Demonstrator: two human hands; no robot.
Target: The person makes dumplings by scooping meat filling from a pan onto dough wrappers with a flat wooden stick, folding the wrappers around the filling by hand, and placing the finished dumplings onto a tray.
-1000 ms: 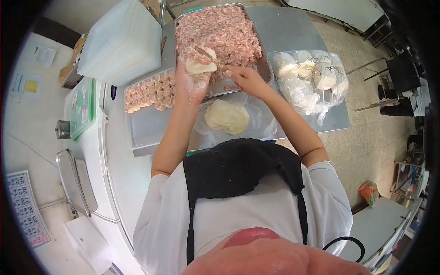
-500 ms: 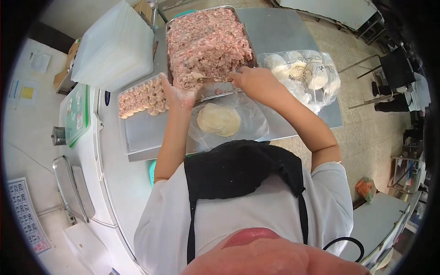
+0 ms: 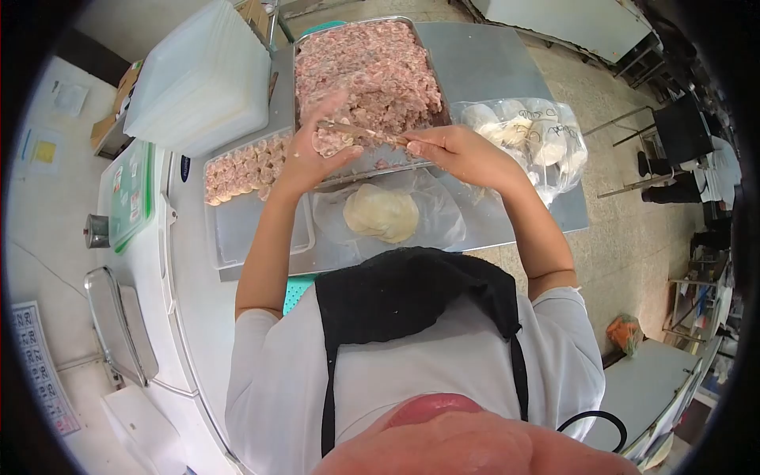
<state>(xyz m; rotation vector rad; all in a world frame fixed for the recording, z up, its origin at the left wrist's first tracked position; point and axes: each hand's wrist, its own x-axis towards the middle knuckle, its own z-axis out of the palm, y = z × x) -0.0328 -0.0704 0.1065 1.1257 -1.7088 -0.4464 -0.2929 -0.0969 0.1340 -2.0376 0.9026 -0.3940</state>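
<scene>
My left hand (image 3: 305, 162) is curled round a meat-filled dumpling (image 3: 331, 141) beside the near left corner of the metal meat tray (image 3: 443, 119). My right hand (image 3: 455, 152) grips a thin spatula (image 3: 360, 130), whose meat-smeared blade lies across the top of the dumpling. Minced meat (image 3: 364, 67) is heaped in the tray, lower at the near side. Just in front of me, a stack of round dough wrappers (image 3: 381, 214) rests on a plastic bag. Rows of filled dumplings (image 3: 245, 168) sit in a clear plastic tray (image 3: 261, 236) at the left.
Stacked translucent trays (image 3: 202, 83) stand at the back left. On the right of the metal table (image 3: 487, 63) lies a clear bag of dough balls (image 3: 546, 142). A green-rimmed lid (image 3: 133, 198) and a metal cup (image 3: 96, 231) are far left. Another person's legs (image 3: 673, 190) show far right.
The wrapper, flat on my left palm a second ago, is now gathered round meat. My left fingers have closed in round it, and the spatula has come over it.
</scene>
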